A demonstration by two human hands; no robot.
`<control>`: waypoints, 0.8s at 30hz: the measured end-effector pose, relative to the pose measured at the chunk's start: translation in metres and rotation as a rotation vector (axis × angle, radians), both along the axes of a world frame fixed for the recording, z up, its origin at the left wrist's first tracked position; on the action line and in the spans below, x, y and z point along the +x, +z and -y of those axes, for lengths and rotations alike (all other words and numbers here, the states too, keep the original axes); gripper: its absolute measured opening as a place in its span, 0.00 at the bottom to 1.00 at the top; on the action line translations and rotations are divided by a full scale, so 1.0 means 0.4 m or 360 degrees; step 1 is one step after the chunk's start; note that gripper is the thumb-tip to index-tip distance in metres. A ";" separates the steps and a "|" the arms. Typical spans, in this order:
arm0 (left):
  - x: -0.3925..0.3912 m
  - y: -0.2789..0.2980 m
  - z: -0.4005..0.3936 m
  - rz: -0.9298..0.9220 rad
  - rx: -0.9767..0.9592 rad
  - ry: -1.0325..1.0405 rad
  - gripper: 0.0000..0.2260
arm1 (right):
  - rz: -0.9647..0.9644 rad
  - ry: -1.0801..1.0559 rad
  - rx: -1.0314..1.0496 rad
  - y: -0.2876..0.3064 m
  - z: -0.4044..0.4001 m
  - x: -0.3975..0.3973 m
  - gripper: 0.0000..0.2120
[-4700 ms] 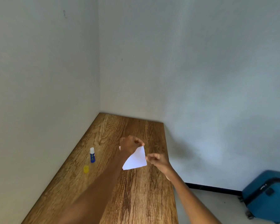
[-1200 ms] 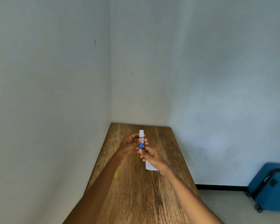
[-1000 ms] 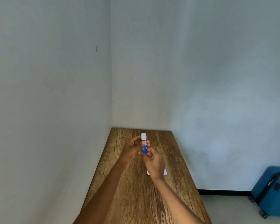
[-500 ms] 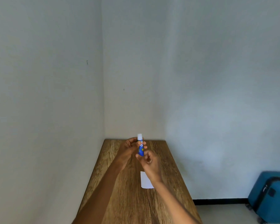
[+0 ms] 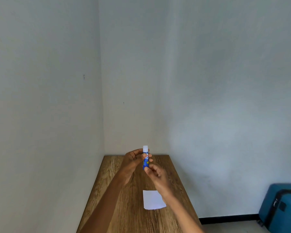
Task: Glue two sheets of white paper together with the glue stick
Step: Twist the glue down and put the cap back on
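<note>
A blue glue stick point(image 5: 145, 158) with a white tip stands upright in the air above the wooden table point(image 5: 114, 169). My left hand point(image 5: 133, 158) grips its upper body with thumb and fingers. My right hand point(image 5: 155, 174) pinches its lower end from below. A white paper point(image 5: 152, 201) lies flat on the table under my right wrist, which covers its right edge. I cannot tell whether it is one sheet or two stacked. The yellow cap is hidden from view.
The table fills a corner between two pale walls, with the left wall along its left edge. A blue suitcase point(image 5: 282, 207) stands on the floor at the far right.
The paper, held in both hands earlier, now lies on the table. Both hands have taken up the glue stick. In the last second my right fingers shifted at its base.
</note>
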State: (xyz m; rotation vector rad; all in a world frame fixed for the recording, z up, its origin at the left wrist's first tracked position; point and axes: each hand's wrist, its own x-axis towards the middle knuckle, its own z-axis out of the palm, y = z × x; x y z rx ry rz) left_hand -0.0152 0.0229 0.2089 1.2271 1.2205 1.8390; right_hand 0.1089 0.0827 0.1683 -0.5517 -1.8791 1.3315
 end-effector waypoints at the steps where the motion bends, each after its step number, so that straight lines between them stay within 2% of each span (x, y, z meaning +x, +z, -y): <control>1: 0.000 0.003 -0.001 -0.0009 -0.0003 -0.0014 0.10 | -0.0022 -0.0006 -0.0014 -0.004 0.001 0.000 0.04; 5: 0.000 0.001 0.002 -0.0017 -0.0027 -0.0105 0.09 | 0.0166 0.0263 -0.0084 0.015 0.001 0.019 0.08; 7: 0.002 -0.002 0.001 0.0005 -0.0005 -0.0099 0.09 | 0.0174 0.0253 -0.0012 0.026 -0.006 0.021 0.08; 9: 0.009 -0.004 -0.007 0.0025 0.0039 -0.0046 0.09 | 0.0078 -0.0035 0.0128 0.022 0.000 0.007 0.04; 11: 0.024 -0.001 -0.019 0.0023 0.0057 -0.0018 0.08 | -0.0022 -0.0486 0.0173 0.005 0.011 -0.016 0.10; 13: 0.038 0.001 -0.033 0.0024 0.0037 -0.0030 0.07 | -0.0110 -0.0741 0.0112 -0.003 0.021 -0.029 0.16; 15: 0.037 0.005 -0.038 0.0029 0.0018 -0.0035 0.07 | -0.0146 -0.0624 0.0022 0.007 0.013 -0.030 0.14; 18: 0.016 0.001 -0.033 -0.0011 0.0000 -0.0011 0.09 | 0.0047 -0.0079 0.0057 0.038 -0.004 0.004 0.03; 20: 0.009 -0.003 -0.030 -0.0052 -0.0014 -0.0022 0.09 | 0.0246 0.0223 0.0077 0.049 -0.020 0.031 0.10; 22: 0.010 -0.009 -0.031 -0.0047 -0.0016 -0.0021 0.10 | 0.0340 0.0187 0.0144 0.052 -0.027 0.039 0.11; 24: 0.020 -0.012 -0.036 -0.0020 -0.0004 0.0013 0.10 | 0.0303 -0.0195 0.0298 0.036 -0.021 0.028 0.06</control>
